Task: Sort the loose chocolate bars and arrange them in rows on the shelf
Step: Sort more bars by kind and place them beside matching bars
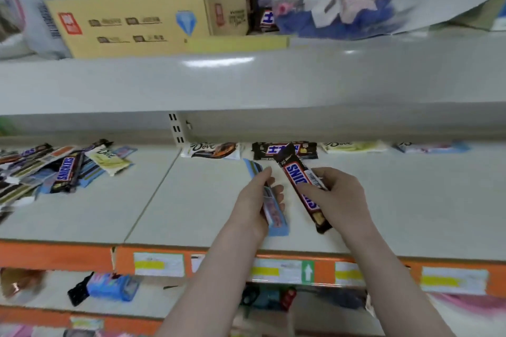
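Pale grey metal store shelf (191, 200) with an orange price-label strip (82, 256) along its front edge; both my hands are over its middle section. My right hand (338, 197) is clamped on a brown-wrapped Snickers bar (298, 180), thumb and fingers pinching it around mid-length. Its long axis runs diagonally: far end points up-left toward the back of the shelf, near end points down-right toward me. Blue-and-red logo faces up, white barcode patch along one edge. My left hand (258, 200) grips a light blue wrapped chocolate bar (269, 200), fingers curled round it; the bar is turned edge-up, long axis nearly front to back, far end tilted slightly left. Print on it is too blurred to read. Along the back of the shelf sit a white Dove bar with dark and orange print (212, 150), a dark bar with a blue-and-white logo (284, 149) just behind the tip of my Snickers, a pale yellow Dove bar (353, 146), and a pale blue-and-pink bar (432, 146), all lying crosswise. Loose pile of mixed bars (57, 169) lies on the left section, well apart from my hands. Cardboard box (142, 22) sits on the shelf above.
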{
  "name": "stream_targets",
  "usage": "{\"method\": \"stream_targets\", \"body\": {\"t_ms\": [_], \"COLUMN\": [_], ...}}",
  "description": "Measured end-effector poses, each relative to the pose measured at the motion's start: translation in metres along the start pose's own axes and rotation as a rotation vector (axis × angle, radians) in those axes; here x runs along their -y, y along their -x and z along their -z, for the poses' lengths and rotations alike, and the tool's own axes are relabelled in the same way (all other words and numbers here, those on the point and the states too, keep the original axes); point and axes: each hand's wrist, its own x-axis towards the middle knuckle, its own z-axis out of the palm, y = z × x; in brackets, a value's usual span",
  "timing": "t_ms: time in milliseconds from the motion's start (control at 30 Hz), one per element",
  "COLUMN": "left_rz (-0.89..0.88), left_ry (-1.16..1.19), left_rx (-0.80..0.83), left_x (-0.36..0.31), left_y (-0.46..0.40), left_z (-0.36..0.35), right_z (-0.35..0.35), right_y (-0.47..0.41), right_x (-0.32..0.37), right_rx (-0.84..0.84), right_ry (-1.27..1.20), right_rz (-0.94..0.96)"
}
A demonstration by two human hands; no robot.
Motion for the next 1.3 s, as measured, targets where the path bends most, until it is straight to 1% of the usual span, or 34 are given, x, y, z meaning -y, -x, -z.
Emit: {"method": "stream_targets", "body": {"t_ms": [133, 200, 333, 433, 533, 733, 867, 1000, 1167, 1300], "left_rz": [-0.002, 0.002, -0.017, -0.044, -0.040, -0.019, 0.024, 0.084, 0.134, 0.126], "left_ry": [0.053, 0.085, 0.038, -0.010, -0.041, -0.037, 0.007, 0.110, 0.127, 0.154], "left_rx": [0.075, 0.115, 0.083, 0.087, 0.077, 0.061, 0.043, 0.044, 0.147, 0.156], "left_x": [0.016, 0.019, 0.017, 0.015, 0.012, 0.009, 0.007, 0.001, 0.000, 0.000], "left_y": [-0.005, -0.008, -0.012, -0.016, -0.017, -0.024, -0.026, -0.027, -0.024, -0.027], "left_z": [-0.025, -0.028, -0.031, -0.028, -0.025, -0.014, -0.009, -0.003, -0.004, -0.001], "right_z": [0.009, 0.007, 0.009, 0.016, 0.021, 0.018, 0.021, 0.021, 0.017, 0.018], "right_y": [-0.001, -0.001, -0.005, -0.009, -0.013, -0.018, -0.020, -0.022, -0.020, -0.021], "right_x": [-0.010, -0.011, -0.012, -0.012, -0.012, -0.015, -0.018, -0.017, -0.017, -0.022], "right_rx": [0.056, 0.103, 0.181, 0.215, 0.225, 0.248, 0.230, 0.219, 0.306, 0.404], "right_ry": [0.015, -0.018, -0.080, -0.207, -0.307, -0.407, -0.485, -0.481, -0.431, -0.388], "right_rz": [0.035, 0.036, 0.032, 0.007, 0.001, -0.005, -0.043, 0.010, 0.089, 0.074]}}
